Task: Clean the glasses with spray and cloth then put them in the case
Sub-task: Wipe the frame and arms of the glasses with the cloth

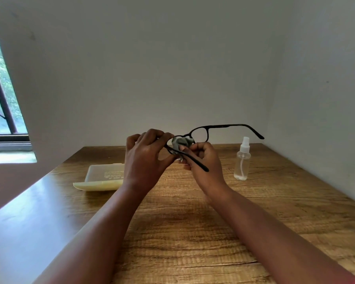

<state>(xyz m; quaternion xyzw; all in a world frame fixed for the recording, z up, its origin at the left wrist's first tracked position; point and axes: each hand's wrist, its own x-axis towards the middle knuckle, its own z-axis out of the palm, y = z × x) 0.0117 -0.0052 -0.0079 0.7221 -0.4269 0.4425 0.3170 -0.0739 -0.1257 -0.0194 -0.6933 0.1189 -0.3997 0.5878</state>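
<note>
Black-framed glasses [208,131] are held up above the wooden table [193,222] with both temples unfolded. My left hand [143,158] pinches the frame at its left corner. My right hand [205,162] holds a crumpled grey cloth [181,142] pressed on the left lens; the near temple crosses over this hand. A clear spray bottle [242,160] with a white nozzle stands upright on the table to the right. An open cream glasses case [103,178] lies on the table to the left, partly hidden by my left wrist.
White walls close the table in at the back and on the right. A window [2,95] with dark bars is at the far left. The table's left edge runs diagonally toward me.
</note>
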